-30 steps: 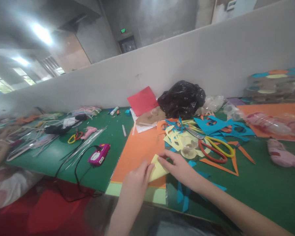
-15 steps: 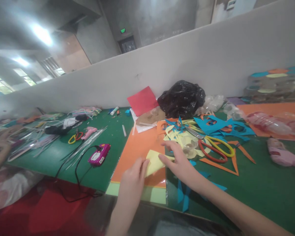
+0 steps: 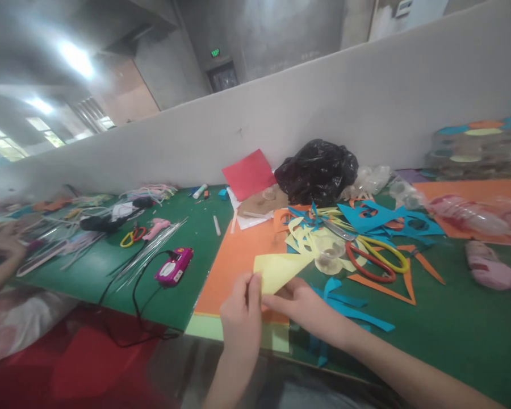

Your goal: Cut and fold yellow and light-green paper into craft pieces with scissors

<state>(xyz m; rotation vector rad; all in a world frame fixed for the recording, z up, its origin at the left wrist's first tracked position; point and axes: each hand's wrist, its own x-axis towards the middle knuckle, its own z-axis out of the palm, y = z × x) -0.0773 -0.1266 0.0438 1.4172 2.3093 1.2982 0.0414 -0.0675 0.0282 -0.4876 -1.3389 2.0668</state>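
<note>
A piece of yellow paper, pointed toward the right, is held up over an orange sheet. My left hand pinches its left edge between thumb and fingers. Below its lower edge is my right hand, thumb against the paper and the other fingers partly hidden behind it. Just beyond lie pale yellow paper scraps and a clear plastic cup piece. Scissors with red and yellow handles rest to the right, among blue paper cut-outs.
A black plastic bag and a red sheet lie against the white partition. On the left are a purple device with a black cable, clear sticks and a pink glue gun. Another person's hand is at far left.
The yellow paper has been turned and lifted, and shows a larger, pointed face. My right hand has moved from its upper right edge down to its underside.
</note>
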